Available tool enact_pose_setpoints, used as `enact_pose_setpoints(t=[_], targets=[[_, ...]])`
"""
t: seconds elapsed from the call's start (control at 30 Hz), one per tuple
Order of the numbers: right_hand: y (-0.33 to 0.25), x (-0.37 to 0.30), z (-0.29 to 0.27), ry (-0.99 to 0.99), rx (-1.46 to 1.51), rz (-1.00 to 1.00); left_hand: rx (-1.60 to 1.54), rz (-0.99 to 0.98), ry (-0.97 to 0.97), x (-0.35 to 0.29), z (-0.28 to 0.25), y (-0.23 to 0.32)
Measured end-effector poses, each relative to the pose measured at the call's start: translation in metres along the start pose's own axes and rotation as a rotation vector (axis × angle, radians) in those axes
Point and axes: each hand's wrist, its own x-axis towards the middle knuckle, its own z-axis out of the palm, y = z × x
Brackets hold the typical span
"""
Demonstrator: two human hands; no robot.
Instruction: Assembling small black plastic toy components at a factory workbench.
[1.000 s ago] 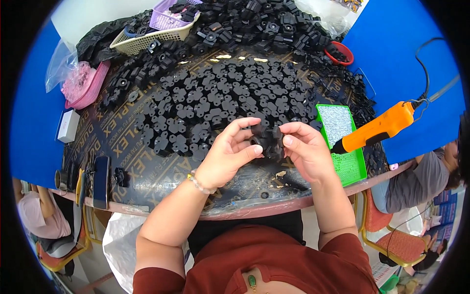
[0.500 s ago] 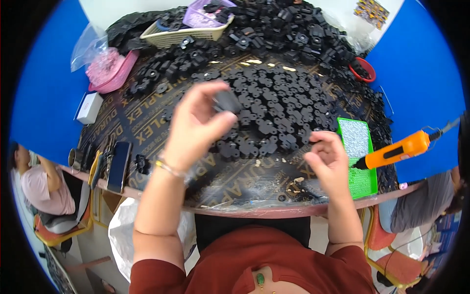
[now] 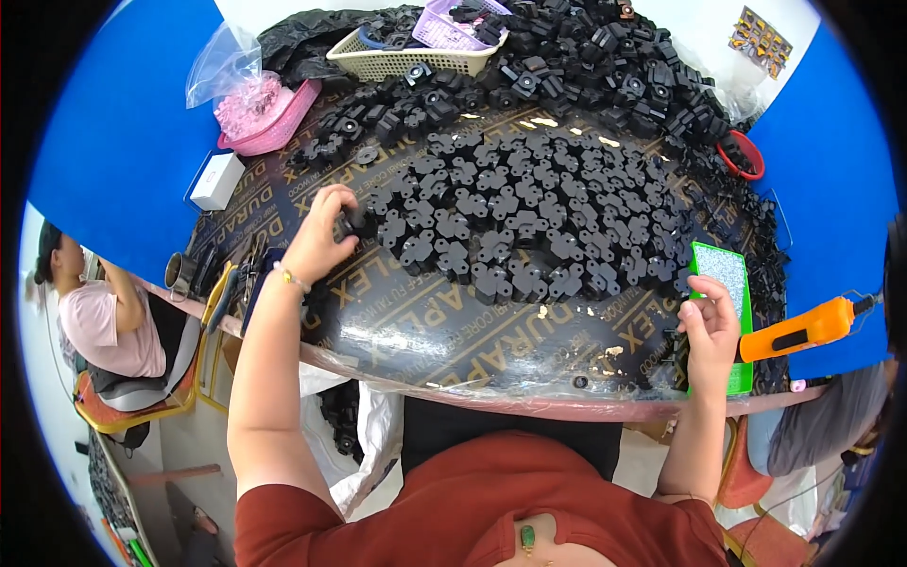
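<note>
Head view: left hand [image 3: 319, 236] grips black plastic part [image 3: 357, 223], placing it left of laid-out parts spread [image 3: 529, 217]; right hand [image 3: 710, 326] pinches at green tray [image 3: 723, 274], grip unclear. Next: release, pick.

A dark brown board with pale lettering forms the worktop [image 3: 444, 326], its near edge wrapped in clear plastic film. Blue panels [image 3: 113, 142] flank it on both sides, with a white surface beyond. At lower left, a seated person [image 3: 90, 302] occupies an orange-framed chair [image 3: 123, 411] on a pale floor.
</note>
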Motion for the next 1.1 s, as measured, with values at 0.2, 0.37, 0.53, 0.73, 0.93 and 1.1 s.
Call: enact_pose_setpoints(t=[0.2,0.37,0.53,0.73,0.93,1.1], targets=[[0.001,-0.002,-0.005,0.048,0.002,0.074,-0.454,-0.233,-0.111,-0.005,0.005,0.003],[-0.003,0.003,-0.004,0.034,0.013,0.027,0.087,-0.099,0.126,0.053,-0.01,-0.049],[-0.003,0.004,-0.009,0.032,-0.035,0.031,0.743,-0.454,0.102,0.108,0.002,-0.066],[-0.005,-0.003,-0.024,0.047,-0.049,0.095,0.848,-0.332,0.064,0.122,0.006,-0.088],[-0.007,0.0,-0.029,0.023,-0.174,0.158,0.651,-0.198,-0.009,0.107,-0.004,-0.097],[-0.016,-0.007,-0.028,-0.113,-0.502,0.139,0.524,-0.215,-0.066,0.089,-0.02,-0.109]])
